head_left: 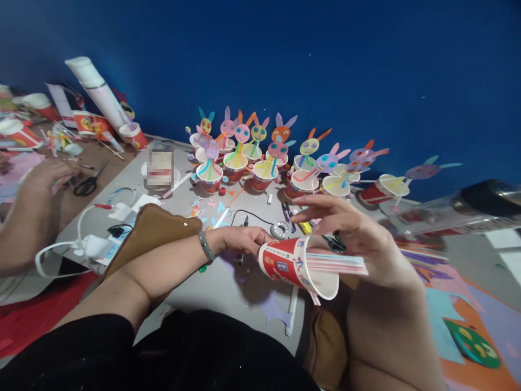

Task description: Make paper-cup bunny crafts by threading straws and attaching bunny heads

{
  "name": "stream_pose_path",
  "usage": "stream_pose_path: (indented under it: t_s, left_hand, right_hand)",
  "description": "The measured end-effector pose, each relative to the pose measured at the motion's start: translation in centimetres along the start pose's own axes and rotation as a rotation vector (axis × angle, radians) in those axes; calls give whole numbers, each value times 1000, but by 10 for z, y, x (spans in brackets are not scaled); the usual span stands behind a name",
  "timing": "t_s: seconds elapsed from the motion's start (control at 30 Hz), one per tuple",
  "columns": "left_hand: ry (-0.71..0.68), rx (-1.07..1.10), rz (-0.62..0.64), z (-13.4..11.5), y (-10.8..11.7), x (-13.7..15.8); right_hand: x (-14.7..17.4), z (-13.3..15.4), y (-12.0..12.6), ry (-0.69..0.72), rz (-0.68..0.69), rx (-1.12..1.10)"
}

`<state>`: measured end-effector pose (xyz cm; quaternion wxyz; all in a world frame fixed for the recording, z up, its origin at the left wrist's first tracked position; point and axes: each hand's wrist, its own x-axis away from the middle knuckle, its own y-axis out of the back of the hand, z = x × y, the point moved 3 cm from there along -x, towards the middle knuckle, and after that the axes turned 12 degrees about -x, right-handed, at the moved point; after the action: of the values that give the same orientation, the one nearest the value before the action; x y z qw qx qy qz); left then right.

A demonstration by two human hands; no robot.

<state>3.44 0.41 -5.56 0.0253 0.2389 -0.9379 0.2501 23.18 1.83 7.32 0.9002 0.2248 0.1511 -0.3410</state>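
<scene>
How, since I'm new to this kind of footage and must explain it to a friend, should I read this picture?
There is no machine here: a person works bare-handed, and one camera on their head looks forward and down. The left hand grips a red-and-white cup near its base. The cup is tipped sideways, with thin strips poking out of its mouth. The right hand is beside the mouth, fingers spread; whether it touches the cup is unclear. On the grey table, more cups bearing long-eared figures stand near a blue wall. Another person's hand shows at the left, near black-handled scissors.
</scene>
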Motion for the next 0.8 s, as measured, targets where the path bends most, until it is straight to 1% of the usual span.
stream_pose_path:
  t_s: [0.07, 0.2, 0.3, 0.5, 0.67, 0.8]
  left_hand:
    - [-9, 13, -13, 1, -1, 1]
    - [-27, 16, -11, 1, -3, 1]
    - [-32, 22, -1, 1, -4, 0]
    - [-10, 18, 14, -1, -7, -1]
    - [-36, 5, 26, -4, -9, 1]
    - [-43, -22, -27, -1, -3, 2]
  right_hand:
    - [0, 3, 0, 14, -21, 11]
    - [-1, 7, -2, 19, 70, 150]
    - [-3, 11, -3, 33, 114, 220]
    - [-7, 17, -9, -18, 187, 339]
    - [-8, 19, -8, 57, 197, 326]
    - [-6, 21, -7, 23, 155, 378]
